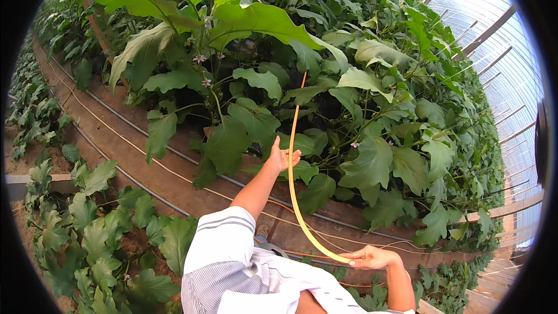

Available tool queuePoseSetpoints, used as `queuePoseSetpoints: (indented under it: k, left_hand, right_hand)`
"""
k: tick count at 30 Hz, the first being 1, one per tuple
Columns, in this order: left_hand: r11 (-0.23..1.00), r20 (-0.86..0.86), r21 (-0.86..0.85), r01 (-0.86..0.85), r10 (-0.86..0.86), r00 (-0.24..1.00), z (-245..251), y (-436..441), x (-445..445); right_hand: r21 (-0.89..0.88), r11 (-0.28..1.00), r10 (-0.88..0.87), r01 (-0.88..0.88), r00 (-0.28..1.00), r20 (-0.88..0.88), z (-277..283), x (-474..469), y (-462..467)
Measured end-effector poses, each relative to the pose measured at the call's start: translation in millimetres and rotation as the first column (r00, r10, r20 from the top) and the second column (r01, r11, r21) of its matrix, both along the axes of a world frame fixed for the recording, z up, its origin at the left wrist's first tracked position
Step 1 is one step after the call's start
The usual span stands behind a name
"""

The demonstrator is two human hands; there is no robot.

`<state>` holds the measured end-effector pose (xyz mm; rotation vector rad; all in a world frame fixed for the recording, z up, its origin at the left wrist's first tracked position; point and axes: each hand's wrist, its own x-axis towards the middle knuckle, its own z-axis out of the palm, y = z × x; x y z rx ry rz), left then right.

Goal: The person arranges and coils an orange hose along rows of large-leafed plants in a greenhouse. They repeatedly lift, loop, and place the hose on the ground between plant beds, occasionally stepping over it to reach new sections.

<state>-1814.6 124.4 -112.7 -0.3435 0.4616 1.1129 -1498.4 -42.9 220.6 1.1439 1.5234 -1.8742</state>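
A long yellow-orange flexible strip or tube curves from the lower right up into the leaves of the eggplant plants. Pinched between the fingers of my right hand is its lower end. My left hand is raised beside its middle stretch, palm up with fingers spread; whether it touches the strip I cannot tell. The strip's upper part, more orange, disappears among the foliage, so its far end is hidden. Small purple flowers show between the broad leaves.
Grey pipes and a pale cord run along the brown soil path. More plants grow at the lower left. A wooden post stands at the upper left. The greenhouse's translucent, ribbed cover arches at the right.
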Motion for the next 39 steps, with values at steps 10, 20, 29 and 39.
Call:
queuePoseSetpoints:
  k: [10,20,29,39]
  left_hand:
    - [0.861,-0.412,-0.418,-0.288,0.102,0.905,-17,-116,112]
    - [0.959,-0.109,-0.076,0.274,-0.281,0.953,102,-254,204]
    - [0.956,0.048,-0.047,0.289,-0.287,0.957,41,-172,117]
    - [0.987,-0.217,-0.161,-0.027,-0.009,0.976,9,39,39]
  right_hand:
    - [0.200,0.909,0.122,-0.365,0.694,0.710,-159,158,30]
    - [0.078,0.670,-0.735,0.738,0.645,0.209,-311,-132,94]
    - [0.687,0.619,-0.474,0.381,0.878,-0.060,-199,-66,-4]
    - [0.219,0.834,-0.492,0.507,0.862,-0.125,-6,92,-134]
